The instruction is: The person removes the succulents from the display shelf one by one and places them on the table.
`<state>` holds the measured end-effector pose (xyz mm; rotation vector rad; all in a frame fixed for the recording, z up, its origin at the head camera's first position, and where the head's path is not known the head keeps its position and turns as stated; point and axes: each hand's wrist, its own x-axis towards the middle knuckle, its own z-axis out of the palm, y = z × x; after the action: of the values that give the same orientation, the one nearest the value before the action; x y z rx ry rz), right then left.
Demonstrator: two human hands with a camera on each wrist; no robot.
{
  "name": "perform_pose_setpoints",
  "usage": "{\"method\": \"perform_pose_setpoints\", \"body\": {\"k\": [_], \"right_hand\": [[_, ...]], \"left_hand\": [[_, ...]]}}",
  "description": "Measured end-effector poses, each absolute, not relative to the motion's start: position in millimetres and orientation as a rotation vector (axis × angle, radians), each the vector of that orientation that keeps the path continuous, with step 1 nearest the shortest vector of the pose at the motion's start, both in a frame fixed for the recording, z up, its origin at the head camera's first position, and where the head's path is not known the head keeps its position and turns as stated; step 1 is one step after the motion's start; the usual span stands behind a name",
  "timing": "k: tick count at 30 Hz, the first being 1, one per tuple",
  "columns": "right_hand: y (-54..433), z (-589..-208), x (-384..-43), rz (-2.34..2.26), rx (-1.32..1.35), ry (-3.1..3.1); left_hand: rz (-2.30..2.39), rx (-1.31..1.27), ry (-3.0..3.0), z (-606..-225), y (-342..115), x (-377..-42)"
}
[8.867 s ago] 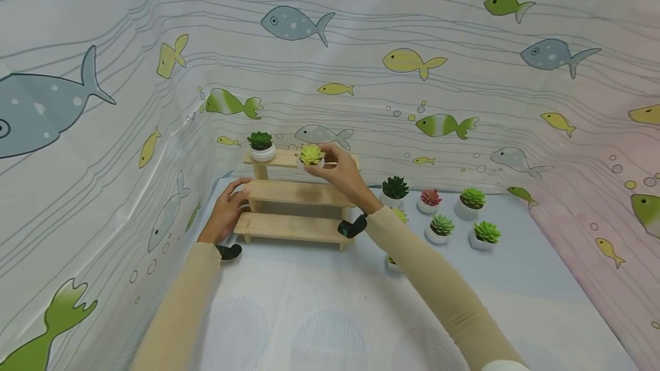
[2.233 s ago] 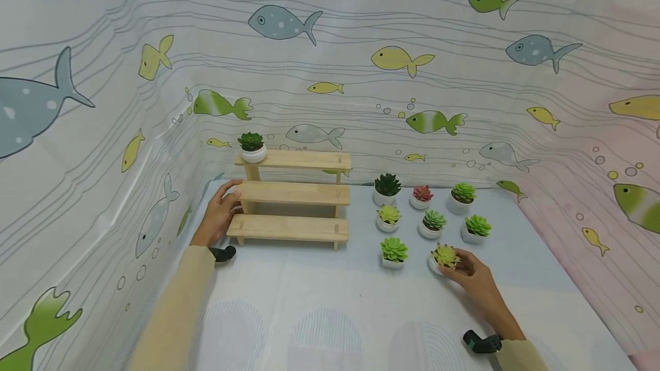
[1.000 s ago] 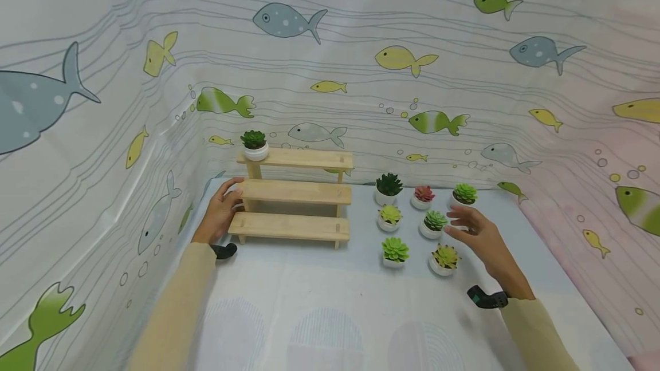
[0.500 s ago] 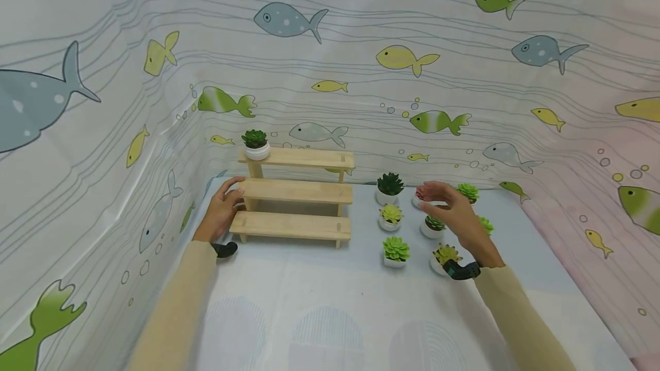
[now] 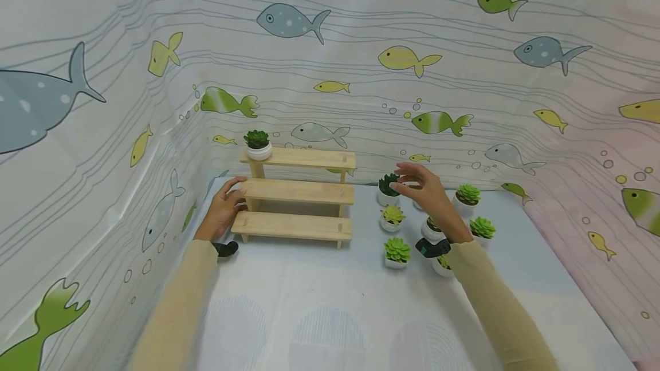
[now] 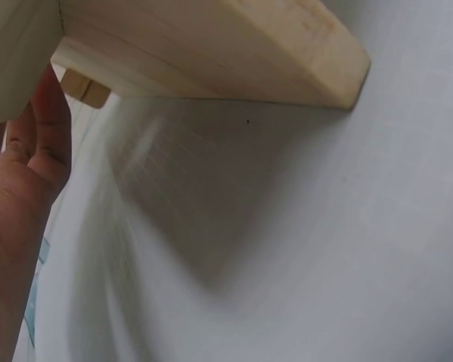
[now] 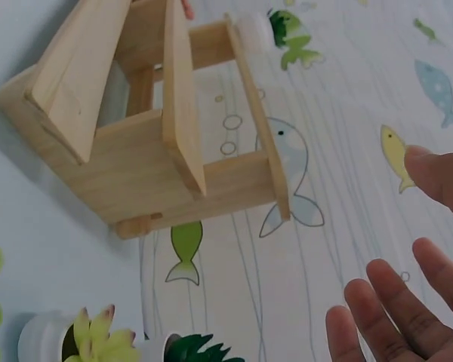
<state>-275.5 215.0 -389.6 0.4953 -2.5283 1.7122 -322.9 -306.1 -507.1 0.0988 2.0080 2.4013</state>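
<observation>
A three-tier wooden plant stand (image 5: 296,190) is at the back left. My left hand (image 5: 222,210) holds the left end of its middle shelf; in the left wrist view its fingers (image 6: 51,124) go behind the wood. On the top shelf's left end sits a green succulent in a white pot (image 5: 259,151). Beside a dark green potted succulent (image 5: 387,192), my right hand (image 5: 425,188) hovers with fingers spread, thumb overlapping its leaves. Nothing is in that hand in the right wrist view, where the dark green leaves (image 7: 200,350) show low down. The red succulent is mostly hidden behind the right hand.
Several more potted succulents stand right of the stand: a yellow-green one (image 5: 392,216), a bright green one (image 5: 396,252), and two green ones (image 5: 467,198) at the right. A yellowish one (image 5: 443,265) is partly covered by the right wrist. Fish-print cloth walls (image 5: 361,33) enclose the table.
My right hand has set the yellowish succulent, earlier held at the top shelf, on the table and let go. It has then moved back and left over the pots. The left hand stays put.
</observation>
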Motion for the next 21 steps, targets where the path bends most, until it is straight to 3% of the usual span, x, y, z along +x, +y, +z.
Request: {"method": "perform_pose_setpoints", "body": {"k": [21], "right_hand": [[111,-384,-315,1.744,0.772,-2.446]], "left_hand": [[2.344,0.082,2.058,-511,-308,-327]]}}
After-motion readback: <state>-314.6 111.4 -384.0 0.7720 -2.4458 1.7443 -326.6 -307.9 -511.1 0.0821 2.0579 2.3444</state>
